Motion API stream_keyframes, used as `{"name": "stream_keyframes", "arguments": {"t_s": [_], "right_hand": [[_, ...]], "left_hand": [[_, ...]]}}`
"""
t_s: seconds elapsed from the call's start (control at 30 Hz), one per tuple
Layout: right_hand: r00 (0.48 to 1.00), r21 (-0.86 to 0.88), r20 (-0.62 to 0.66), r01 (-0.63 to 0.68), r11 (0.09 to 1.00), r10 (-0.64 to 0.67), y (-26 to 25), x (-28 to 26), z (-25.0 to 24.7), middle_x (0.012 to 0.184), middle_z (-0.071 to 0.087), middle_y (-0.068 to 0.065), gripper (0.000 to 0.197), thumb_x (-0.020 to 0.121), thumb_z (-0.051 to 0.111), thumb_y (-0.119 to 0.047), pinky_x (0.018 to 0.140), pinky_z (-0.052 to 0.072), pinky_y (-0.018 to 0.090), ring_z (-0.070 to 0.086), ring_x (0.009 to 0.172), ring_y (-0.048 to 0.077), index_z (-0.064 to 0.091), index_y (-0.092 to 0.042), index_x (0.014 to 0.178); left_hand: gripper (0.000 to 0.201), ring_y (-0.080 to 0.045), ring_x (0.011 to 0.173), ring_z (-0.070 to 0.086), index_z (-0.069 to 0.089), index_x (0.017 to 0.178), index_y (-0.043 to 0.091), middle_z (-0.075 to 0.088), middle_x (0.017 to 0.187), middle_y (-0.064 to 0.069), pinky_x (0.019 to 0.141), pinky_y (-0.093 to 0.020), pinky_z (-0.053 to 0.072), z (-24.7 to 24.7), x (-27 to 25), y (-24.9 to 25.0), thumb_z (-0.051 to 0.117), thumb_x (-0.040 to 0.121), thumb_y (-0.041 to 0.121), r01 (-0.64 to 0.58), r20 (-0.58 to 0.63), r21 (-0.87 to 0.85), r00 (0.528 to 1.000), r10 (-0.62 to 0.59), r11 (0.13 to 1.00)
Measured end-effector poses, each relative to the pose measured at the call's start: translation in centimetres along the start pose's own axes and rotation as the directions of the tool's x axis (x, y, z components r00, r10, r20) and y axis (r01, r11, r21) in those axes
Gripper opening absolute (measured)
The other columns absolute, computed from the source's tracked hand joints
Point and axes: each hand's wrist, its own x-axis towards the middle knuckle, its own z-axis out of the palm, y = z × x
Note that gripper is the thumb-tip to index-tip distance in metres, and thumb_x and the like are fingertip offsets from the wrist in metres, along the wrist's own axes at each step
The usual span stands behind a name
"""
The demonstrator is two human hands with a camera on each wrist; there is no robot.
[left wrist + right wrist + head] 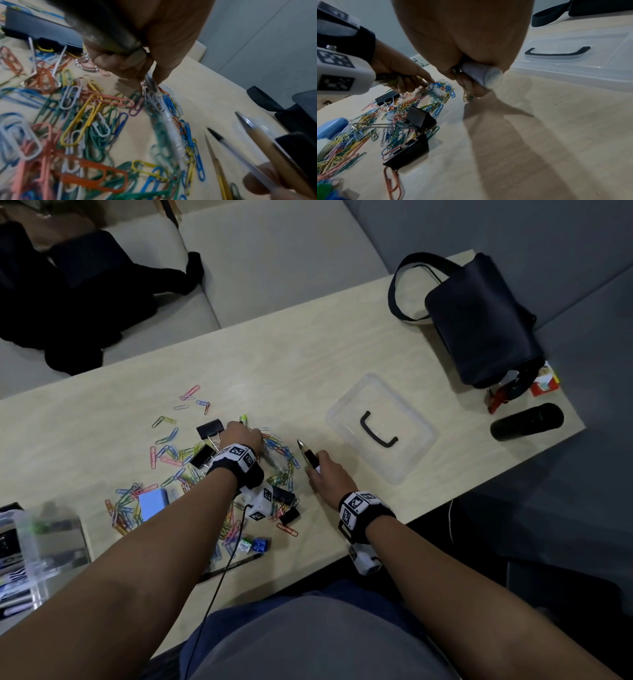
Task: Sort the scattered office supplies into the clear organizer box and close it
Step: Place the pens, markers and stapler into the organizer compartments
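Most supplies unsorted: clips [178,460] strewn under left hand [241,436], which pinches clear pen [164,115]. Right hand [325,474] grips pens [308,455]; lid [380,426] beyond it, box [37,542] outside left forearm, open.

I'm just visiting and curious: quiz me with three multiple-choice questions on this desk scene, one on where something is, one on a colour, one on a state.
1. Where is the dark bag?
A. far right of the table
B. on the person's lap
C. among the paper clips

2. What colour is the handle on the clear lid?
A. red
B. black
C. white

3. What is the right hand doing?
A. lying flat and empty
B. gripping pens
C. lifting the lid

Answers: 1 A, it sits at the table's far right end. 2 B, the handle is black. 3 B, its fingers curl round pens.
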Motion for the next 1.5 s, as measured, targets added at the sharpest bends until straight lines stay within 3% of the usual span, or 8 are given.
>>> {"name": "stream_keyframes", "arguments": {"t_s": [0.1,0.3,0.53,0.77,0.9,1.1,1.33,1.5], "right_hand": [[0.999,0.003,-0.014,0.031,1.000,-0.031,0.0,-0.4,0.0,0.079,0.054,0.003,0.024,0.099,0.051,-0.038,0.061,0.040,0.034,0.052,0.069,0.027,0.042,-0.015,0.097],[0.997,0.077,-0.031,0.069,0.995,-0.067,-1.0,-0.7,0.1,0.075,0.058,0.004,0.015,0.101,0.051,-0.027,0.051,0.040,0.030,0.056,0.061,0.023,0.047,-0.012,0.101],[0.986,0.159,-0.098,0.146,0.976,-0.131,-5.0,-0.9,1.0,0.085,0.066,0.004,0.019,0.094,0.060,-0.033,0.063,0.047,0.029,0.061,0.075,0.021,0.061,-0.015,0.097],[0.963,0.192,-0.058,0.270,0.944,-0.263,-9.9,-1.8,2.6,0.092,0.072,0.002,0.028,0.090,0.067,-0.040,0.068,0.048,0.026,0.065,0.081,0.014,0.067,-0.013,0.097],[0.945,0.168,-0.036,0.326,0.930,-0.325,-12.9,-2.8,4.0,0.079,0.066,-0.005,0.027,0.093,0.065,-0.036,0.057,0.039,0.011,0.057,0.065,-0.001,0.068,-0.009,0.095],[0.926,0.166,-0.020,0.375,0.912,-0.377,-17.1,-3.7,6.9,0.088,0.073,0.002,0.030,0.094,0.062,-0.038,0.059,0.044,0.024,0.064,0.070,0.011,0.068,-0.011,0.106],[0.890,0.126,0.048,0.445,0.887,-0.453,-22.8,-4.9,11.3,0.074,0.071,0.001,0.028,0.094,0.061,-0.038,0.068,0.052,0.032,0.066,0.068,0.021,0.065,-0.011,0.090],[0.837,0.034,0.132,0.531,0.846,-0.531,-26.9,-6.0,14.3,0.083,0.067,0.000,0.029,0.097,0.058,-0.040,0.065,0.047,0.027,0.062,0.073,0.015,0.064,-0.013,0.104]], "left_hand": [[0.033,-0.020,0.051,0.039,0.041,0.067,0.005,0.048,0.068,-0.010,0.045,-0.026,0.027,-0.4,-0.4,0.4,0.053,0.092,0.023,-0.035,-0.005,-0.011,0.999,0.035,0.999],[0.023,-0.020,0.056,0.042,0.046,0.087,0.007,0.045,0.069,-0.003,0.050,-0.030,0.028,-1.7,-2.2,-0.6,0.048,0.096,0.027,-0.267,-0.058,-0.106,0.963,0.262,0.958],[0.023,-0.020,0.066,0.051,0.049,0.098,0.008,0.057,0.082,-0.005,0.057,-0.032,0.037,-4.5,-4.3,-3.4,0.052,0.097,0.031,-0.352,-0.042,-0.282,0.934,0.355,0.892],[0.017,-0.014,0.060,0.050,0.051,0.093,0.009,0.056,0.072,0.002,0.055,-0.027,0.036,-7.6,-7.1,-7.1,0.054,0.096,0.025,-0.350,-0.220,-0.465,0.936,0.276,0.813],[0.020,-0.021,0.063,0.048,0.051,0.089,0.013,0.054,0.074,-0.002,0.060,-0.031,0.038,-9.5,-6.9,-10.2,0.056,0.094,0.031,-0.334,-0.276,-0.515,0.937,0.217,0.789],[0.032,-0.020,0.056,0.047,0.046,0.100,0.012,0.060,0.079,-0.006,0.058,-0.032,0.035,-13.5,-7.7,-15.2,0.044,0.097,0.043,-0.232,-0.298,-0.604,0.953,0.054,0.762],[0.010,-0.018,0.051,0.030,0.041,0.103,0.009,0.040,0.068,-0.005,0.047,-0.025,0.024,-18.8,-8.4,-22.6,0.038,0.099,0.018,-0.215,-0.259,-0.805,0.966,-0.002,0.553],[0.017,-0.023,0.059,0.044,0.043,0.103,0.009,0.050,0.075,-0.008,0.053,-0.030,0.036,-22.8,-7.4,-29.3,0.041,0.100,0.025,-0.190,-0.343,-0.715,0.934,-0.101,0.673]]}}
